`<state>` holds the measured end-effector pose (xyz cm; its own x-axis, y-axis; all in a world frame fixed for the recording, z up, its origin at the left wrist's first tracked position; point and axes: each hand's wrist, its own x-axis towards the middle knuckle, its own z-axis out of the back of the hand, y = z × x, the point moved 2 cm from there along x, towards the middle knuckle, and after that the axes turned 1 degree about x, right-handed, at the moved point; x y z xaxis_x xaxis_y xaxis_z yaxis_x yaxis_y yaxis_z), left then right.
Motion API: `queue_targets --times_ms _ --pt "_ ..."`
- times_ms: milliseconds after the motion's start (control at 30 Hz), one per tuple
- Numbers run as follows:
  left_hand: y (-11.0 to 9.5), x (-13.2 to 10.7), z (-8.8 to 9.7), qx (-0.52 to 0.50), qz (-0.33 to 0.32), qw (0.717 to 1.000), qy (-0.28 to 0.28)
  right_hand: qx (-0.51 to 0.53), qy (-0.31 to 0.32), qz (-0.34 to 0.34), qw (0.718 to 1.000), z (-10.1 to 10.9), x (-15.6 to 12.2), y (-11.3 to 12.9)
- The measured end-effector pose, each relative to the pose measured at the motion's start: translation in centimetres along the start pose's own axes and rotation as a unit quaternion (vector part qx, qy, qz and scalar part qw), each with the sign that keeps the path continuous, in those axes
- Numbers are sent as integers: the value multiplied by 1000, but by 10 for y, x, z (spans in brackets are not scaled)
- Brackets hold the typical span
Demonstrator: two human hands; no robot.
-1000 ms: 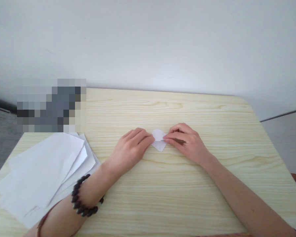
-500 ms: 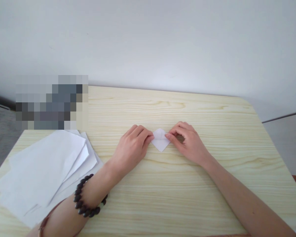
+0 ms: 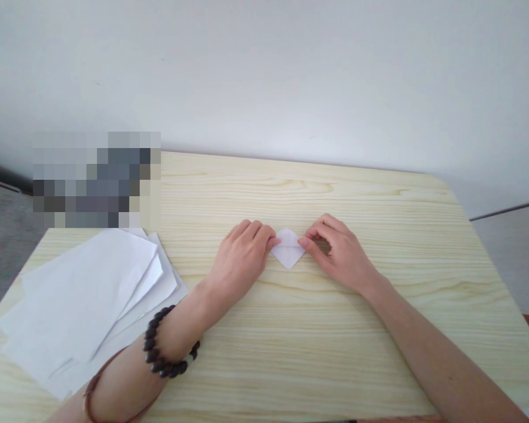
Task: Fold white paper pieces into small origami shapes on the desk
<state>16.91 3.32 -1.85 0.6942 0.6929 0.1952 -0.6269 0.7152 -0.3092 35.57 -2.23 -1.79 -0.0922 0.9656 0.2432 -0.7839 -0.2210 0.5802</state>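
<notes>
A small folded piece of white paper (image 3: 287, 249), pointed at its near end, lies flat on the light wooden table (image 3: 317, 341). My left hand (image 3: 242, 258) rests on the table with curled fingers, its fingertips pressing the paper's left corner. My right hand (image 3: 339, 249) mirrors it, fingertips pinched on the paper's right corner. A dark beaded bracelet (image 3: 167, 346) circles my left wrist.
A loose stack of white paper sheets (image 3: 83, 299) lies on the table's left side. A blurred-out patch (image 3: 97, 179) sits at the table's far left corner. A pale wall stands right behind the table's far edge.
My right fingers slid from over the middle of the folded paper out to its right corner. The paper now lies flatter. My left hand stayed at the left corner.
</notes>
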Motion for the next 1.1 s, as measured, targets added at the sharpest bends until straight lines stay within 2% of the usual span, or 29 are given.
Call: queue_targets --times_ms 133,367,733,1100 --pt "1 0 1 -2 0 1000 6 12 7 26 1000 1 -3 -2" --pt "-2 1 3 2 0 1000 11 -30 43 -2 999 0 1 2" --pt "-12 1 -1 131 14 991 -6 -62 63 -20 996 -1 5 5" --pt "-16 2 -2 172 29 985 11 -113 72 -15 991 -6 4 5"
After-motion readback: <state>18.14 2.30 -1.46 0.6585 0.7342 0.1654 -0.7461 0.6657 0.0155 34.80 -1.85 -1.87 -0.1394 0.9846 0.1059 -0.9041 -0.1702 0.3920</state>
